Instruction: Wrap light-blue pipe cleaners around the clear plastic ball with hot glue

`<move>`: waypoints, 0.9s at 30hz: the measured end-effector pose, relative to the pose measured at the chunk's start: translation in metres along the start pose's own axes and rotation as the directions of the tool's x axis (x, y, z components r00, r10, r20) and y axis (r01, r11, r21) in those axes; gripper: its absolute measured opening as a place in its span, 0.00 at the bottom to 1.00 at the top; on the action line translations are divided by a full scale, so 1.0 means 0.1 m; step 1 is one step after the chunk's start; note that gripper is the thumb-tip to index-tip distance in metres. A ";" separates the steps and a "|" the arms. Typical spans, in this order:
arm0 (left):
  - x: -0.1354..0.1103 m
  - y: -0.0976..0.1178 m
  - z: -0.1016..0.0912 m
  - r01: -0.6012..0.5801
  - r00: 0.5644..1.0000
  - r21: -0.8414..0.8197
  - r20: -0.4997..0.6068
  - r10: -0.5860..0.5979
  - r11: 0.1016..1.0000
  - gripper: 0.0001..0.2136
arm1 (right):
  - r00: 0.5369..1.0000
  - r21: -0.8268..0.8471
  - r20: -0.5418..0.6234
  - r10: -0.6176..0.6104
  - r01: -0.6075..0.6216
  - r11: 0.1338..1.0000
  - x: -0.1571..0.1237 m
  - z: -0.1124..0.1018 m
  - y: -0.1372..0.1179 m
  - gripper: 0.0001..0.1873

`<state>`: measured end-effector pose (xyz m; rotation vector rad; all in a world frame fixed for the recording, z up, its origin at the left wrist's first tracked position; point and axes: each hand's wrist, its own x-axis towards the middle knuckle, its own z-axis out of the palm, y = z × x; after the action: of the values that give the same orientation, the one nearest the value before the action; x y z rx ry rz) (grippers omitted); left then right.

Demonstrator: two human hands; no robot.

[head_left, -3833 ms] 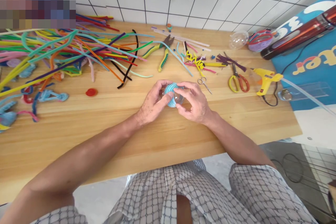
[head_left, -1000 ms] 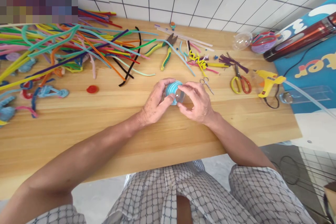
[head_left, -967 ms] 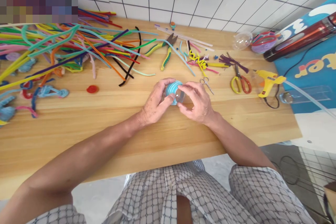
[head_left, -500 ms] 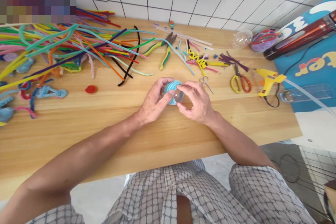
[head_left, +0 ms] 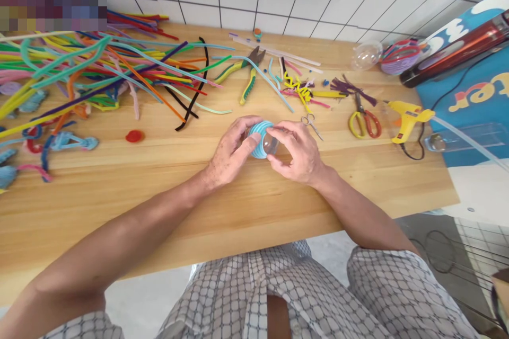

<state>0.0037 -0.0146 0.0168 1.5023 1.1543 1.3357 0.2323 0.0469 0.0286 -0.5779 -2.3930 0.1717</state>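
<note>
A clear plastic ball wrapped in light-blue and white pipe cleaner [head_left: 263, 140] sits between both hands over the middle of the wooden table [head_left: 159, 190]. My left hand [head_left: 231, 151] grips its left side, the thumb pressed on the blue wrapping. My right hand [head_left: 296, 151] cups its right side, fingers curled around the clear part. Much of the ball is hidden by the fingers.
A heap of coloured pipe cleaners [head_left: 91, 71] covers the table's left. Pliers [head_left: 248, 71], small scissors [head_left: 310, 124], yellow-handled scissors [head_left: 362, 119], a yellow glue gun [head_left: 407, 119] and a clear ball half [head_left: 363, 55] lie beyond and to the right. A red disc [head_left: 134, 136] lies left.
Both hands stay on the ball at the same spot; the fingers shift slightly around it. The camera view has drifted a little.
</note>
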 end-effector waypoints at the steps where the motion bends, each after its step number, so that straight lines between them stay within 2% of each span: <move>1: 0.00 0.00 0.00 0.006 1.000 -0.007 0.006 -0.006 1.000 0.21 | 1.000 0.001 -0.009 -0.009 0.009 1.000 0.00 0.00 0.00 0.34; 8: 0.02 0.00 0.00 0.038 0.999 0.003 0.026 -0.038 0.999 0.20 | 1.000 0.023 0.012 0.019 -0.020 1.000 0.00 -0.01 -0.01 0.34; 13: 0.02 -0.02 0.00 0.045 0.999 -0.019 0.030 -0.044 0.999 0.19 | 1.000 0.019 -0.020 -0.016 0.016 1.000 0.01 -0.01 -0.02 0.34; 19: 0.00 -0.05 0.02 0.017 0.999 -0.012 0.032 -0.016 1.000 0.20 | 0.997 0.040 0.047 0.058 -0.060 0.997 -0.02 0.00 -0.01 0.33; 27: 0.00 -0.08 0.02 0.011 0.999 -0.007 0.031 -0.011 1.000 0.22 | 1.000 0.028 0.012 0.027 -0.027 0.999 0.00 0.01 0.00 0.37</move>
<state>0.0047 -0.0128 0.0092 1.5043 1.1359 1.3040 0.2319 0.0470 0.0280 -0.5978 -2.3904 0.2212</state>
